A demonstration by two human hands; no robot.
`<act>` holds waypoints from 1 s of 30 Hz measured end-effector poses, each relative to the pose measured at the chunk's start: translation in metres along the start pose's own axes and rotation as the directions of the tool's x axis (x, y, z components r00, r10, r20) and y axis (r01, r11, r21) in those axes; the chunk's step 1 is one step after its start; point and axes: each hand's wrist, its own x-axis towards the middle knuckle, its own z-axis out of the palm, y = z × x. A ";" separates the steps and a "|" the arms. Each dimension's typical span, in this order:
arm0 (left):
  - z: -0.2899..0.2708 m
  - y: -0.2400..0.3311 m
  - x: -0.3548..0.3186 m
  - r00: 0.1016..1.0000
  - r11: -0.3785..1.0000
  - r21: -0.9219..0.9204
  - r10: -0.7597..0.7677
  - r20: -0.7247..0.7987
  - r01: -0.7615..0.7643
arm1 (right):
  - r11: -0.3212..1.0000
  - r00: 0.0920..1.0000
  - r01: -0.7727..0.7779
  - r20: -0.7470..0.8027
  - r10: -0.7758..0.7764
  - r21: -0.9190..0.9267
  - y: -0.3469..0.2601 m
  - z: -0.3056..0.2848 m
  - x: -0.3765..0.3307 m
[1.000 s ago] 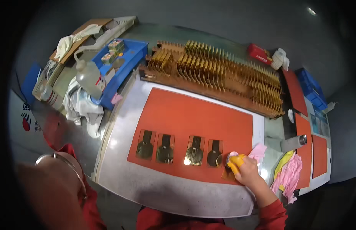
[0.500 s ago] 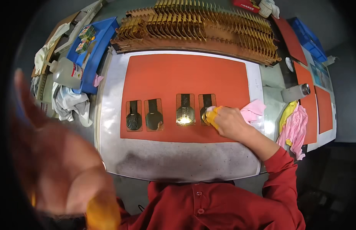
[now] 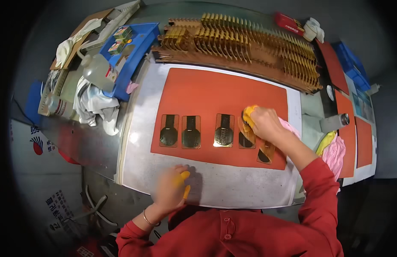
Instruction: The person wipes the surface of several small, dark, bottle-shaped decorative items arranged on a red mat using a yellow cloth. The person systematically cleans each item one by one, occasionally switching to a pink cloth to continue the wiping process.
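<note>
Right hand (image 3: 265, 124) is curled tight around a yellow cloth (image 3: 249, 115), pressing it onto the fourth gold plate (image 3: 246, 138) on the orange mat (image 3: 215, 94). That plate sits right of centre on the mat, in the row near its front edge. Fingers closed on the cloth, which pokes out at the hand's far side.

Same row, left of that plate: third gold plate (image 3: 223, 130) just beside it, then a gap, then two darker plates (image 3: 180, 131) side by side toward the mat's left edge. A fifth plate (image 3: 266, 152) lies tilted at the mat's front right corner, partly under the right wrist.

Left hand (image 3: 170, 188) rests on the white sheet (image 3: 232, 188) just in front of the mat, blurred. Something yellow shows at its fingers; can't tell if it's gripped or how far the hand is closed.

Pink cloth (image 3: 288, 126) peeks out behind the right hand at the mat's right edge.

Beyond the mat's far edge: long rack of upright gold plates (image 3: 250, 43). Off the mat's left: blue tray (image 3: 134, 47), clear bottle (image 3: 96, 70), crumpled white rags (image 3: 93, 105). Off its right: small metal cylinder (image 3: 335, 122), yellow and pink cloths (image 3: 333, 150), more orange mats (image 3: 348, 137).
</note>
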 end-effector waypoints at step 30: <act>0.002 -0.010 -0.013 0.991 0.993 -0.117 -0.011 -0.132 -0.005 | 0.983 0.986 0.168 -0.015 -0.167 0.077 -0.041 0.016 -0.001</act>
